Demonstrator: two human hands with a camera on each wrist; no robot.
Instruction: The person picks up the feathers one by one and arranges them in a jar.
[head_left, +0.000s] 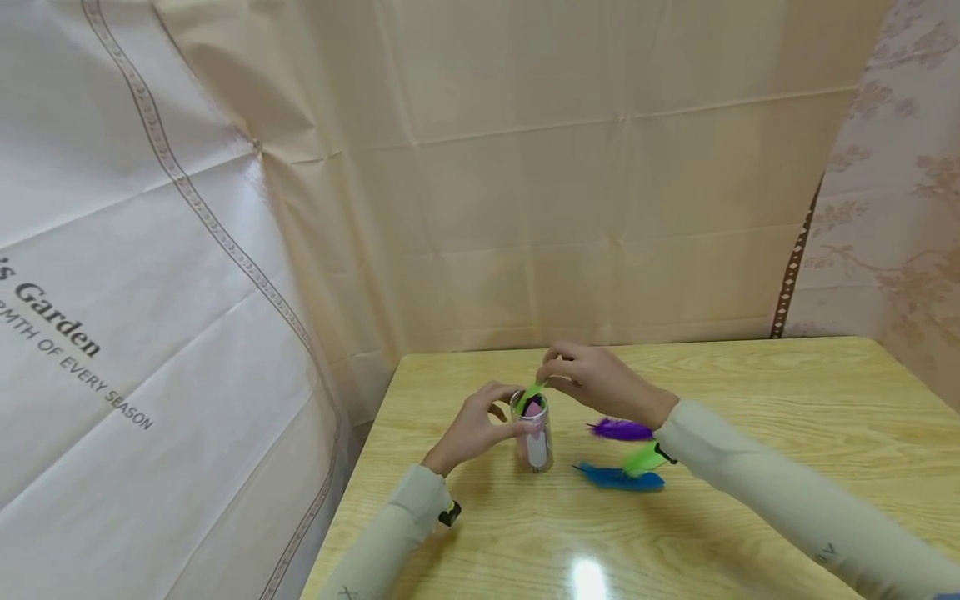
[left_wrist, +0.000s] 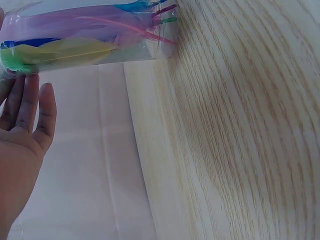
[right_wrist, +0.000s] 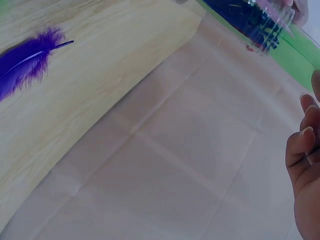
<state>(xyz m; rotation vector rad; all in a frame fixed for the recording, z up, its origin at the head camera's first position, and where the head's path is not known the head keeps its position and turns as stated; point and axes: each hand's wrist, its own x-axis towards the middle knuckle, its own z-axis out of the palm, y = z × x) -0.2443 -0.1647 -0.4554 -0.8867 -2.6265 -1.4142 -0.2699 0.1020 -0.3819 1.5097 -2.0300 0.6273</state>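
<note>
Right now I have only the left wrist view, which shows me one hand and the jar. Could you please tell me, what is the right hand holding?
Observer: The right hand pinches a green feather at the mouth of the jar.
Operator: Thank you. Are there more feathers on the table, outside my view?
Observer: Yes, to the right of the jar lie a purple feather, a blue feather and another green one.

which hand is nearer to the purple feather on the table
Right. The right hand is raised close to the purple feather, pinching a green feather; the left hand is farther off, to its left, gripping the jar.
</note>
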